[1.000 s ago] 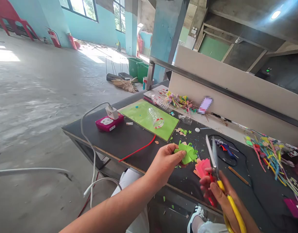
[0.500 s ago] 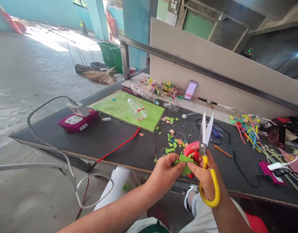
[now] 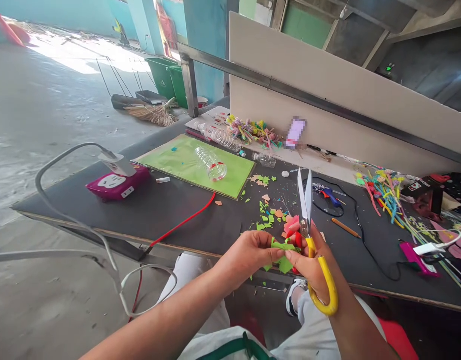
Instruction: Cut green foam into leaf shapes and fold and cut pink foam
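Observation:
My left hand (image 3: 249, 255) pinches a small green paper cut-out (image 3: 283, 252) just in front of the black table's near edge (image 3: 185, 247). My right hand (image 3: 313, 267) grips yellow-handled scissors (image 3: 309, 235), blades pointing up and nearly closed, and its fingertips also touch the green piece. A pink and red paper piece (image 3: 292, 227) shows just behind my fingers. Green and orange paper scraps (image 3: 268, 212) lie on the table beyond my hands.
A green sheet (image 3: 185, 167) with a clear plastic bottle (image 3: 211, 164) lies at the back left, beside a magenta power strip (image 3: 112, 184) with white cable. A red cord (image 3: 181, 225), glue gun (image 3: 328, 192), pencil (image 3: 345, 228) and coloured pipe cleaners (image 3: 384, 195) lie around. A white partition (image 3: 328, 90) stands behind.
Both hands came together at the table's near edge; my right hand now touches the green piece. The scissor blades closed from a spread V. The view swung right and down.

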Action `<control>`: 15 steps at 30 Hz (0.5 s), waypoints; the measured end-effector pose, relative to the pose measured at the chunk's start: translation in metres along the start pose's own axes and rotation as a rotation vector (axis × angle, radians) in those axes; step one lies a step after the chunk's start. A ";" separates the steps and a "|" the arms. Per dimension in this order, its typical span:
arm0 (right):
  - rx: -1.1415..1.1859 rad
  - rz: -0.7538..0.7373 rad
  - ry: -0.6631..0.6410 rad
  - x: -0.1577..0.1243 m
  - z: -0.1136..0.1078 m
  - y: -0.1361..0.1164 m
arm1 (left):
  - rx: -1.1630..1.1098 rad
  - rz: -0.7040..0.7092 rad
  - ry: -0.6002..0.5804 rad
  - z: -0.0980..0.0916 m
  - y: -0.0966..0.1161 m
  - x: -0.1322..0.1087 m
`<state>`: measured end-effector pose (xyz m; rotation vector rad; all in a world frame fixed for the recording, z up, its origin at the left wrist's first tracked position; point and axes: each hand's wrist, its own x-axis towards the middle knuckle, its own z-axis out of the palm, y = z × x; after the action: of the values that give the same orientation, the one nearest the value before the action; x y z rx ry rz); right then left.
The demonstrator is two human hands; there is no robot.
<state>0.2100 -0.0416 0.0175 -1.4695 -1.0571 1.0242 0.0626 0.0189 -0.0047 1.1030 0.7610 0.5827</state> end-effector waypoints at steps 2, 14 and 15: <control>-0.012 0.010 -0.005 -0.001 0.001 0.000 | 0.011 -0.001 -0.009 0.000 -0.003 0.001; -0.029 0.044 -0.221 -0.016 -0.018 -0.003 | 0.060 0.380 0.349 -0.042 0.024 -0.001; -0.046 0.053 -0.206 -0.018 -0.016 0.002 | 0.066 0.404 0.374 -0.046 0.027 -0.003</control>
<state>0.2215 -0.0629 0.0187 -1.4584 -1.1993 1.2161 0.0235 0.0523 0.0094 1.2353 0.8874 1.1357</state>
